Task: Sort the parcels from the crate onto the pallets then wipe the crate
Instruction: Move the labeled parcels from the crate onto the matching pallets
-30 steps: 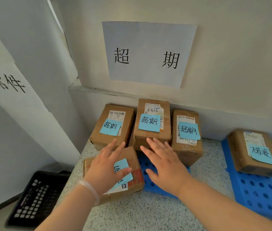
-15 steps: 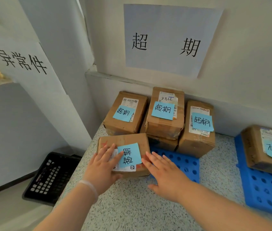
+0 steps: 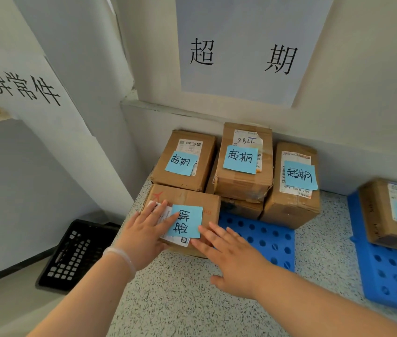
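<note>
A brown cardboard parcel [image 3: 193, 198] with a blue sticky note lies at the front left of the blue pallet [image 3: 265, 242], against the parcels behind it. My left hand [image 3: 143, 235] lies flat on its top with straight fingers over the shipping label. My right hand [image 3: 232, 257] touches the parcel's front right edge with straight fingers. Behind stand several parcels with blue notes: one at the left [image 3: 185, 159], a stacked one [image 3: 243, 164] in the middle, one at the right [image 3: 294, 186]. The black crate [image 3: 75, 254] sits on the floor at the left.
A second blue pallet [image 3: 392, 271] at the right carries one parcel [image 3: 394, 212] with a blue note. A paper sign [image 3: 246, 49] hangs on the wall above the stack, another sign [image 3: 22, 86] on the slanted panel at the left. The platform is speckled stone [image 3: 180, 302].
The front parcel has slid back and to the left against the stack, both hands pushing it. The view has moved closer and turned left.
</note>
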